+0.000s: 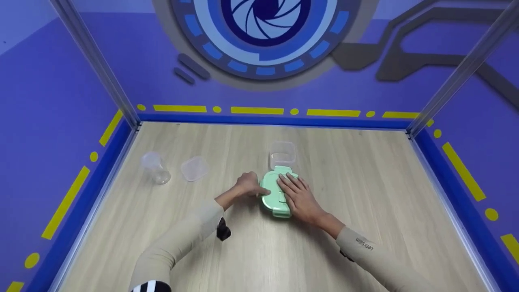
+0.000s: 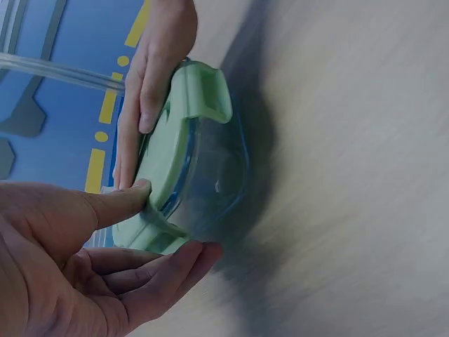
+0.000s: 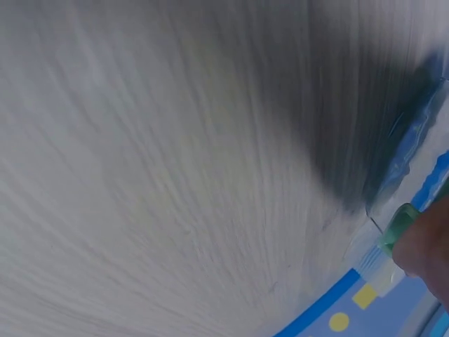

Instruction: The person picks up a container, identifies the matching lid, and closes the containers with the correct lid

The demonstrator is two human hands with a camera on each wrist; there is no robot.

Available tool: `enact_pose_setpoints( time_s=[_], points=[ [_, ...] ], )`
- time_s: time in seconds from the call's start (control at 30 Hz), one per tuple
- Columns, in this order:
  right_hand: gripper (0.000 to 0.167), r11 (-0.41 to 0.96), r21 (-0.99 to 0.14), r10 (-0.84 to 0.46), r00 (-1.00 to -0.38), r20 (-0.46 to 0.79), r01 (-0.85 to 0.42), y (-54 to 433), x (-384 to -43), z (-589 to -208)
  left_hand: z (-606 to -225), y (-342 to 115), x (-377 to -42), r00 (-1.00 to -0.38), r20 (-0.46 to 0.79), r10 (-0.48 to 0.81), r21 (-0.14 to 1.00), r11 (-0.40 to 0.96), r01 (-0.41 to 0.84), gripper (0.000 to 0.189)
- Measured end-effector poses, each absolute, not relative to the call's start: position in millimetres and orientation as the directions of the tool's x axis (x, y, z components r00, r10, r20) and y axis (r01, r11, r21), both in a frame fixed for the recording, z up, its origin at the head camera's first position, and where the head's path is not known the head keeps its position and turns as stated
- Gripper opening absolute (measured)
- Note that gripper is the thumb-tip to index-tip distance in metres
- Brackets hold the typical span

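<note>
A glass food container with a green clip-on lid (image 1: pixel 271 180) stands upright on the wooden table. In the left wrist view its clear glass body (image 2: pixel 214 175) shows under the lid. My left hand (image 1: pixel 247 185) is at its left side, with the thumb (image 2: pixel 116 207) on the lid's edge and the fingers by a green side latch (image 2: pixel 158 237), pinching there. My right hand (image 1: pixel 301 200) presses flat on top of the lid, fingers straight and pointing away. Only a fingertip and a bit of green lid show in the right wrist view.
Right behind the food container stands a small clear plastic box (image 1: pixel 282 152). Off to the left lie a translucent square lid (image 1: pixel 194 168) and a clear cup-like vessel (image 1: pixel 156 168) on its side. Blue panels (image 1: pixel 259 97) wall the table at the back and sides.
</note>
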State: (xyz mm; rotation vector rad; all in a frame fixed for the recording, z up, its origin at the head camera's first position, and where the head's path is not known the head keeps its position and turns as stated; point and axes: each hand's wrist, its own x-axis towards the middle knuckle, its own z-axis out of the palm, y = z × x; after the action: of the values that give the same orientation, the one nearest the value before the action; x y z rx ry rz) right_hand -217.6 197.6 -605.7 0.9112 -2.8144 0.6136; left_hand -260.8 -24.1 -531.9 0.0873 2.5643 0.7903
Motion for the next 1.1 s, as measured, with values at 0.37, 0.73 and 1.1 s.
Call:
enact_pose_setpoints(
  time_s=[0.37, 0.73, 1.1],
  points=[
    [0.049, 0.722, -0.339, -0.535, -0.798, 0.278, -0.603, 201.7, -215.9, -605.1, -536.9, -22.6, -260.0, -0.82, -0.567, 0.079, 0.675, 0.614, -0.408, 0.034],
    [0.05, 0.707, -0.353, -0.537, -0.79, 0.296, -0.613, 188.4, -219.3, -606.3, -534.4, -38.7, -258.2, -0.797, -0.6, 0.072, 0.688, 0.555, -0.468, 0.027],
    [0.05, 0.719, -0.34, -0.529, -0.795, 0.298, -0.606, 196.7, -214.7, -607.0, -533.3, -26.9, -258.2, -0.769, -0.631, 0.106, 0.682, 0.549, -0.484, 0.025]
  ],
)
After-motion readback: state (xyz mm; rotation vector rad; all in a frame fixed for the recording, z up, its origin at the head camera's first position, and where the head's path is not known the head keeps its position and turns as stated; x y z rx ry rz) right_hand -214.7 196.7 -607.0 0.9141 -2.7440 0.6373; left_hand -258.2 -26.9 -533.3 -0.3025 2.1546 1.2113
